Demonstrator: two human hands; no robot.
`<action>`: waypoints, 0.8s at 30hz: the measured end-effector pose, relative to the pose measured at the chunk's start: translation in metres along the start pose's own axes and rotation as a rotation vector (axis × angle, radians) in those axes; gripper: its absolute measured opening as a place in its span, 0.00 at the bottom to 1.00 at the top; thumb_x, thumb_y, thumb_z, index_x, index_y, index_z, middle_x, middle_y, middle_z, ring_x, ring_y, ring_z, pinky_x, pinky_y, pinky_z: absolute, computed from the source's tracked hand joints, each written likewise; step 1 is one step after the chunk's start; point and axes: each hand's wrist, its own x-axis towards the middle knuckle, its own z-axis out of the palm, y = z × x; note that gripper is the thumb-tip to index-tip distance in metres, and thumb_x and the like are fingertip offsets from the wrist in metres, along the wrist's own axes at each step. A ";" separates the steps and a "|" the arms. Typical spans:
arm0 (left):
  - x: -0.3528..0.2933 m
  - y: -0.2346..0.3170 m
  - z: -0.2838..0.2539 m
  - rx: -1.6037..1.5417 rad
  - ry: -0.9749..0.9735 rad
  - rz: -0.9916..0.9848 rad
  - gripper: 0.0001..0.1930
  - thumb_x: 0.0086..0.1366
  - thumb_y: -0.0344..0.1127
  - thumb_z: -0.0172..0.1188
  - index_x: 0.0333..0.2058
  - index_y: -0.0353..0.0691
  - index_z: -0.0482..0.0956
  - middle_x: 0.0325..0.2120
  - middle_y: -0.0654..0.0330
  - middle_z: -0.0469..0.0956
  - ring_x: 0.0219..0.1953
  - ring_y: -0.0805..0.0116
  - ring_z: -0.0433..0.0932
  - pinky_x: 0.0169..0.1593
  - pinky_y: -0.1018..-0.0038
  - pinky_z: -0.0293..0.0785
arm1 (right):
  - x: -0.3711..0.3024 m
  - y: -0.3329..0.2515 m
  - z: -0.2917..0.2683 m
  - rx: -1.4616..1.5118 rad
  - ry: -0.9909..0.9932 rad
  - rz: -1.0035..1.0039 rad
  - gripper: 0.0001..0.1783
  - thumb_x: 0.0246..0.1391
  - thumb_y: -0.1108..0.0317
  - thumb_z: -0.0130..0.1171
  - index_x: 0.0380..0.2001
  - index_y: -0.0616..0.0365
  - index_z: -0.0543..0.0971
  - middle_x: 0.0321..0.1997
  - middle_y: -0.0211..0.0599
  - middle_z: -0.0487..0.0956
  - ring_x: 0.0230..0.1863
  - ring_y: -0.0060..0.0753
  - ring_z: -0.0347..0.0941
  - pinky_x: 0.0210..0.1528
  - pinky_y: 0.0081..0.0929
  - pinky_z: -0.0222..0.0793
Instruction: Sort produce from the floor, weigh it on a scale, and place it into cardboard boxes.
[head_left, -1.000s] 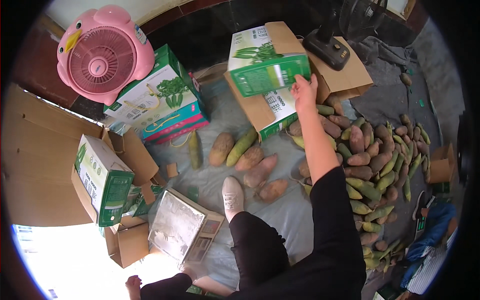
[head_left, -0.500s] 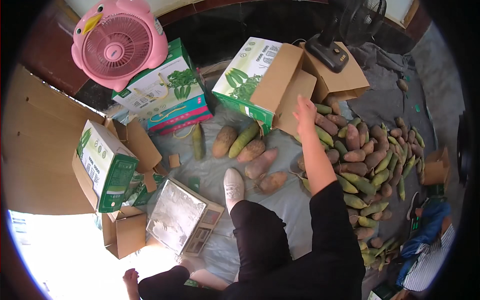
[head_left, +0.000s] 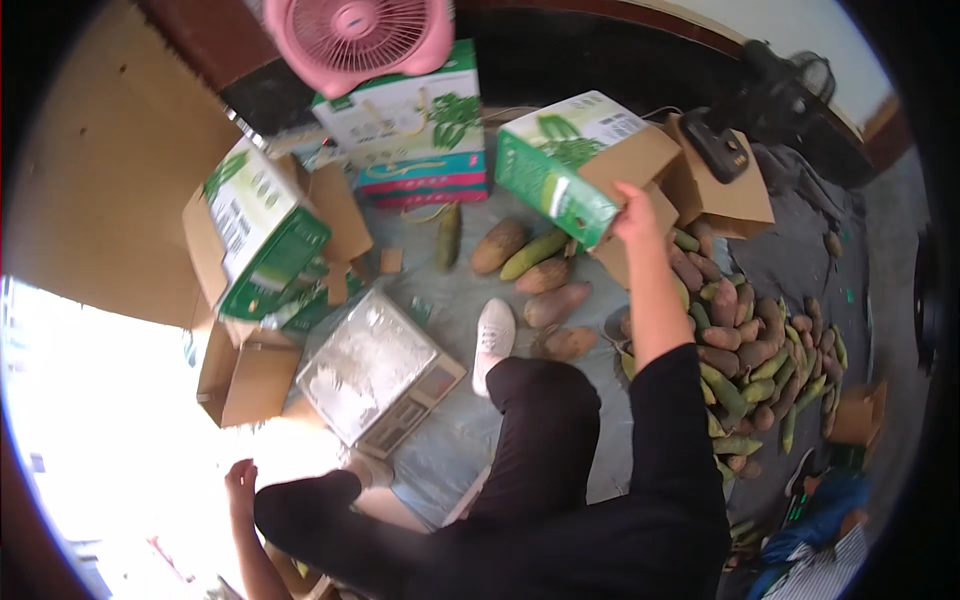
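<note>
— Fingers of the left hand (head_left: 240,485) first: are they holding anything?

— Bent, with nothing visible in them, but the glare is strong, so I can't tell how wide they stand

— What comes after that, going right?

— A tilted carton (head_left: 245,215), then a flat-topped scale (head_left: 365,360), then a white shoe (head_left: 493,338) with loose vegetables (head_left: 560,302) near it on the bluish sheet (head_left: 455,290)

— And the white-and-green box (head_left: 545,180)?

— Beyond those vegetables, its brown flap (head_left: 630,160) on the right; whether its whole base rests on the sheet I can't tell

— Is the right hand (head_left: 634,212) on it?

— Yes, the fingers look narrowed on its near right edge, beside the flap, and a heap of vegetables (head_left: 720,338) lies further right

— Which step is in hand?

— Handling that box by its edge, I'd judge

— What would the next move call for?

— A firm pinch there, probably, and care over the vegetables close by; the left hand is well apart, should the box need both
</note>
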 end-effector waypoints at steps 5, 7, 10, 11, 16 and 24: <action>0.000 0.024 0.011 0.009 0.027 0.060 0.13 0.56 0.33 0.57 0.39 0.33 0.78 0.32 0.53 0.80 0.36 0.65 0.78 0.42 0.71 0.72 | -0.083 -0.050 0.016 -0.166 0.016 -0.013 0.18 0.47 0.74 0.57 0.45 0.61 0.73 0.44 0.36 0.76 0.46 0.38 0.73 0.50 0.35 0.69; -0.010 0.031 0.008 0.029 0.066 0.063 0.13 0.56 0.33 0.57 0.39 0.34 0.78 0.34 0.52 0.80 0.37 0.64 0.78 0.43 0.71 0.72 | -0.118 -0.044 0.037 -0.324 -0.032 -0.083 0.18 0.47 0.75 0.57 0.45 0.61 0.73 0.44 0.35 0.77 0.46 0.35 0.73 0.49 0.31 0.68; -0.017 0.033 0.007 -0.001 0.117 0.123 0.12 0.57 0.32 0.57 0.39 0.35 0.79 0.34 0.53 0.80 0.37 0.62 0.79 0.43 0.71 0.73 | -0.177 -0.035 0.061 -0.501 -0.106 -0.138 0.19 0.48 0.75 0.56 0.47 0.61 0.73 0.45 0.35 0.77 0.46 0.32 0.72 0.49 0.28 0.67; -0.019 0.029 0.005 0.007 0.121 0.138 0.12 0.57 0.32 0.57 0.40 0.35 0.78 0.35 0.52 0.79 0.37 0.62 0.79 0.43 0.71 0.73 | -0.195 -0.028 0.070 -0.591 -0.162 -0.157 0.20 0.49 0.75 0.55 0.48 0.62 0.72 0.45 0.35 0.76 0.47 0.30 0.72 0.49 0.26 0.66; -0.028 0.041 0.000 -0.025 0.149 0.216 0.13 0.57 0.29 0.56 0.41 0.35 0.76 0.36 0.52 0.78 0.39 0.59 0.78 0.44 0.69 0.72 | -0.281 -0.012 0.105 -0.841 -0.449 -0.232 0.20 0.51 0.74 0.54 0.49 0.63 0.72 0.45 0.34 0.76 0.46 0.24 0.71 0.50 0.23 0.65; -0.086 0.134 -0.020 0.183 0.546 0.668 0.32 0.47 0.26 0.65 0.54 0.46 0.68 0.55 0.56 0.65 0.59 0.56 0.61 0.60 0.62 0.59 | -0.360 0.034 0.148 -1.484 -0.920 -0.892 0.16 0.48 0.75 0.54 0.44 0.63 0.75 0.38 0.41 0.77 0.41 0.37 0.73 0.45 0.25 0.67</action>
